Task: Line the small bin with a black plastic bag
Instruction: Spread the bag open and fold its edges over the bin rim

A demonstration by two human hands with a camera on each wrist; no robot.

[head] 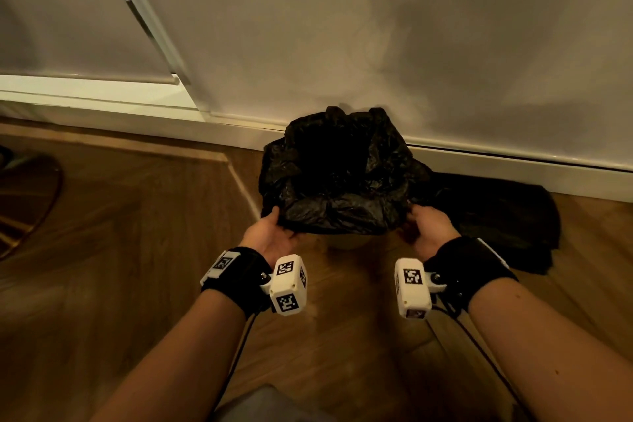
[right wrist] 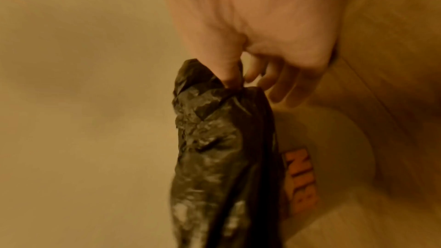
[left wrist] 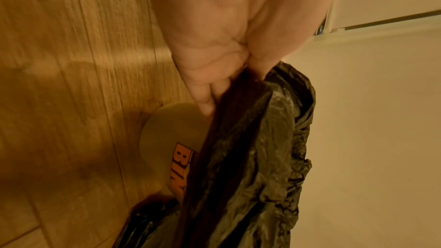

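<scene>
Against the far wall, crinkled black bag (head: 337, 178) draped over pale round bin (left wrist: 167, 139); left hand (head: 270, 233) and right hand (head: 424, 228) pinched its near edge.

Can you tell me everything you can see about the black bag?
The black bag is thin, crinkly, shiny plastic. Its mouth is open and folded over the rim of the small pale bin by the wall. The left hand and right hand pinch its near edge at either side.

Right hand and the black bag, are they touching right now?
Touching. The right wrist view shows the right hand pinching the black bag at its top edge.
</scene>
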